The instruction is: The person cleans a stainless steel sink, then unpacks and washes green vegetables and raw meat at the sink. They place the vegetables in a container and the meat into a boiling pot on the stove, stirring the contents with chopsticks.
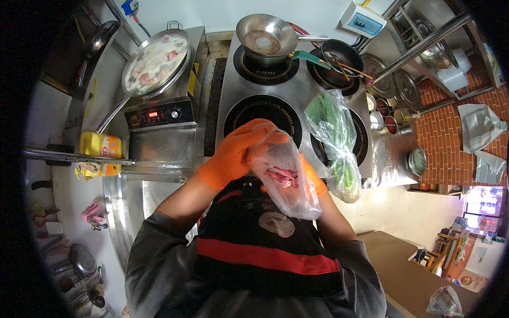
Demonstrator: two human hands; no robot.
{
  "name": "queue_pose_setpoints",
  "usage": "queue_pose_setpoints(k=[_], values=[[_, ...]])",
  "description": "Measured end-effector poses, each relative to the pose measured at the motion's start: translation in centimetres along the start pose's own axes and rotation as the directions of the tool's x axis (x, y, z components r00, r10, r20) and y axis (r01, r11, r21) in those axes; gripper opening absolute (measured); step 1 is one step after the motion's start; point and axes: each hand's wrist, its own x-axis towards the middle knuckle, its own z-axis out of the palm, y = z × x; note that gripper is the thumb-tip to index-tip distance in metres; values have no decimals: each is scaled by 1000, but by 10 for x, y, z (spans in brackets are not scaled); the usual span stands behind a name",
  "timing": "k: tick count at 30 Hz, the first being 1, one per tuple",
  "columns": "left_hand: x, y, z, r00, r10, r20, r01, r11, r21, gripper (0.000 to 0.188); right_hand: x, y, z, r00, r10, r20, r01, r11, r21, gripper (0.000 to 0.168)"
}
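My left hand [234, 153], in an orange glove, grips the upper end of a clear plastic bag [284, 157]. Pieces of raw red meat [283, 176] lie inside the bag, which hangs before my apron. My right hand [313, 175], gloved alike, holds the bag from its far side; most of its fingers are hidden behind the plastic. Just beyond my hands is a round black cooktop plate [262, 115]. Up to the left, a wide pan [157, 65] holds pale, frothy liquid with bits of meat, on an induction cooker [161, 115] with a lit display.
Bagged green vegetables [334, 131] lie over the right-hand plates. Behind stand a steel wok [266, 35] and a black pan [344, 57], with a green spatula [310, 59] between them. Seasoning pots [383, 115] line the right side. A yellow oil jug [99, 149] stands left, near a metal rail [79, 156].
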Motion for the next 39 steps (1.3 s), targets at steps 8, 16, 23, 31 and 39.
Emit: queue_pose_setpoints(k=[8, 16, 23, 31, 39], values=[[11, 13, -22, 688, -663, 295, 598, 289, -747, 36, 24, -7, -76, 903, 317, 290, -325, 946, -21, 45], [8, 6, -33, 809, -537, 239, 507, 430, -747, 36, 13, -34, -11, 964, 250, 94, -204, 916, -346, 83], [-20, -9, -56, 712, -658, 244, 626, 438, -645, 30, 30, -28, -1, 973, 182, 141, -120, 924, -362, 67], [-48, -9, -89, 823, -560, -92, 541, 824, -170, 27, 72, -8, 29, 991, 129, -20, -125, 897, -423, 58], [-66, -27, -131, 867, -465, -180, 457, 885, -86, 26, 107, 37, 81, 973, 190, 129, -151, 952, -265, 73]])
